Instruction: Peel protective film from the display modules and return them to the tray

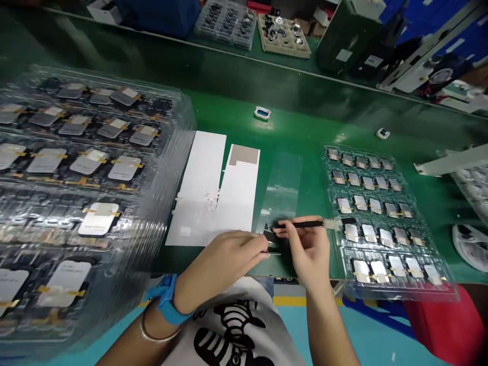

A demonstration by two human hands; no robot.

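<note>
My left hand (236,251) is closed, thumb and fingers pinched at the edge of a small dark flat part (272,237) near the table's front edge. A thin silvery edge shows just below that part, and the fingers hide much of it. My right hand (310,249) grips a slim black pen-like tool (305,224), its tip pointing left over the dark part. Pale wrapping covers the tool's rear end. Beneath and beyond the hands lies a clear plastic sheet (282,188). White paper sheets (238,198), one with a grey patch, lie left of it.
Stacked clear trays (168,168) of small screen modules rise at the left. A flatter clear tray (396,249) with rows of similar modules lies right. A small white-rimmed piece (262,113) sits farther back. Parts boxes (284,48) line the rear shelf.
</note>
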